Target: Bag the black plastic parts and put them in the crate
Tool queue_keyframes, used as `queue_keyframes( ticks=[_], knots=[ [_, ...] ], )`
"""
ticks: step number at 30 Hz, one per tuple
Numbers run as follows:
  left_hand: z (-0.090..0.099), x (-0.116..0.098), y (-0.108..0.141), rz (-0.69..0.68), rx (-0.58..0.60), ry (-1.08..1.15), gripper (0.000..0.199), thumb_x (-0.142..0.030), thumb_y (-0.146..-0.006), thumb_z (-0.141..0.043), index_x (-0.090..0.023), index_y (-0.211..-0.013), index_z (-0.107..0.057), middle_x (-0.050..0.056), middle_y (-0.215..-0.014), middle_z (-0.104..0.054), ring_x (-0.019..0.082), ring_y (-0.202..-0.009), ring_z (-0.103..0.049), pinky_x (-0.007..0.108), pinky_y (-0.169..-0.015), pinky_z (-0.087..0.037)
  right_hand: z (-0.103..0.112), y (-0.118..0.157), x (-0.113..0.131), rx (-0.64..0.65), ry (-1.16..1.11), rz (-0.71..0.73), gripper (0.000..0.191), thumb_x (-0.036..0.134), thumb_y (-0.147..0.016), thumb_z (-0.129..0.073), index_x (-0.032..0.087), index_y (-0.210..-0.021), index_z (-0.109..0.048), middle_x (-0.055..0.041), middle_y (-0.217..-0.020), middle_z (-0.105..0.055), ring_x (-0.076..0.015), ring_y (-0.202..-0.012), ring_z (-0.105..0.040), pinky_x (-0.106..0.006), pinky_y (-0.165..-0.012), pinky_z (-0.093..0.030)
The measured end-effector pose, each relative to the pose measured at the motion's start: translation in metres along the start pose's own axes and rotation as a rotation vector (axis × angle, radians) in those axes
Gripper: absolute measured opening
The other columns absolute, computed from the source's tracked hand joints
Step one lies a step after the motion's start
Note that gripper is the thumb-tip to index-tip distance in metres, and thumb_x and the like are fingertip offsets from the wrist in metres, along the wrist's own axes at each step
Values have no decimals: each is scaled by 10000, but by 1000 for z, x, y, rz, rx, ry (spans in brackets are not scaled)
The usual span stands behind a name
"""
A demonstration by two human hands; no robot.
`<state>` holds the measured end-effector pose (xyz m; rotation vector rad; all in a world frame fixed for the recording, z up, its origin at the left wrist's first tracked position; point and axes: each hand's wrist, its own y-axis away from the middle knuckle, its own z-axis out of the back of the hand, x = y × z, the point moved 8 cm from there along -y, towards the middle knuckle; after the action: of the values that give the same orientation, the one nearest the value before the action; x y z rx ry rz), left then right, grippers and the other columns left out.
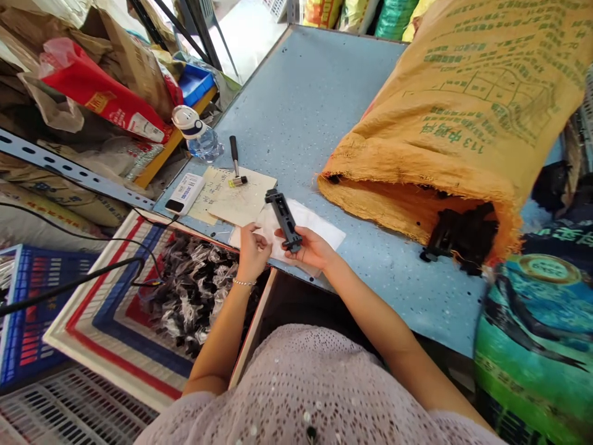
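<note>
My right hand (pixel 311 248) is closed around one end of a long black plastic part (pixel 283 219), which has an open frame and wider ends. The part is held tilted above a white sheet or stack of thin bags (pixel 317 224) at the table's front edge. Just left of it, my left hand (pixel 253 250) is curled with its fingertips pinched together, over the near-left edge of the white stack. Whatever lies between those fingers is too small to make out. Beyond both hands, a small black-handled hammer (pixel 235 162) rests on a piece of cardboard (pixel 245 201).
An orange woven sack (pixel 445 142) lies on the blue table (pixel 324 80), black parts (pixel 463 235) at its mouth. Left are a water bottle (pixel 201 137) and a white device (pixel 185 194). Below, a crate (pixel 115 321) holds bagged black pieces (pixel 197 290); cables cross it.
</note>
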<state>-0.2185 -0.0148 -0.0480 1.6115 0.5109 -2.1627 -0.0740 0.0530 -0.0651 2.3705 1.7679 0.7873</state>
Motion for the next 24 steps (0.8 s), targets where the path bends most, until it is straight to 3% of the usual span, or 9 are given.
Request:
queue_keyframes(
  ticks=[3, 6, 9, 12, 16, 17, 20, 22, 24],
  knots=[
    [-12, -1, 0, 60, 32, 17, 467, -251, -731, -718, -190, -1143, -507, -61, -706, -516, 123, -646, -548, 246, -644, -445, 0, -6, -6, -12, 23, -15, 226, 245, -963, -556, 124, -1132, -645, -96, -1036, -772, -156, -725, -700, -262, -586, -594],
    [-5, -2, -4, 71, -36, -56, 230, -365, -795, -700, -178, -917, -642, -3, -768, -593, 133, -699, -568, 270, -690, -454, -1, -5, -3, -7, -22, 23, 262, 290, -971, -551, 132, -1162, -637, -108, -1103, -761, -145, -730, -694, -269, -613, -602],
    [-1, -6, -11, 24, -78, -76, 242, -388, -746, -758, -172, -731, -649, 43, -912, -652, 164, -843, -617, 283, -752, -472, -2, 0, -2, 18, -13, 15, 284, 315, -956, -563, 131, -1158, -643, -106, -1089, -764, -162, -747, -705, -294, -641, -612],
    [-3, -5, -16, 49, -53, -3, 279, -368, -722, -780, -179, -697, -577, 21, -800, -640, 162, -774, -629, 285, -722, -494, 5, 2, 3, -26, 64, 39, 243, 258, -902, -620, 134, -1106, -667, -82, -1014, -772, -168, -729, -702, -288, -614, -604],
    [15, -26, -19, -149, -114, -184, 96, -245, -824, -646, -192, -787, -575, 69, -942, -698, 196, -905, -672, 351, -837, -541, 29, 7, 22, -171, 146, 169, 283, 307, -846, -700, 174, -1096, -690, -67, -1097, -749, -144, -724, -671, -266, -588, -580],
    [17, -33, -19, -224, -91, -319, 45, -191, -844, -590, -192, -800, -601, 91, -1031, -707, 214, -984, -670, 379, -890, -539, 34, 10, 26, -201, 204, 191, 298, 338, -836, -717, 178, -1086, -697, -68, -1100, -741, -150, -747, -669, -274, -604, -581],
    [13, -39, -22, -339, 44, -668, 276, -69, -842, -473, -189, -918, -710, 124, -1189, -697, 259, -1128, -649, 436, -990, -528, 34, 28, 44, -233, 551, 356, 378, 410, -813, -755, 198, -1122, -711, -66, -1143, -705, -197, -946, -669, -335, -791, -584],
    [13, -37, -26, -342, 100, -721, 407, -62, -851, -455, -181, -1144, -710, 134, -1249, -679, 266, -1182, -638, 447, -1041, -523, 18, 43, 52, -172, 907, 478, 474, 416, -798, -781, 224, -1222, -691, -61, -1227, -671, -237, -1121, -627, -388, -965, -524],
    [12, -37, -29, -345, 145, -697, 524, -82, -862, -462, -165, -1358, -606, 151, -1359, -622, 268, -1256, -608, 452, -1097, -498, 4, 53, 47, -110, 1256, 483, 536, 391, -783, -798, 230, -1277, -671, -70, -1257, -661, -270, -1188, -597, -424, -1040, -466]
  ],
)
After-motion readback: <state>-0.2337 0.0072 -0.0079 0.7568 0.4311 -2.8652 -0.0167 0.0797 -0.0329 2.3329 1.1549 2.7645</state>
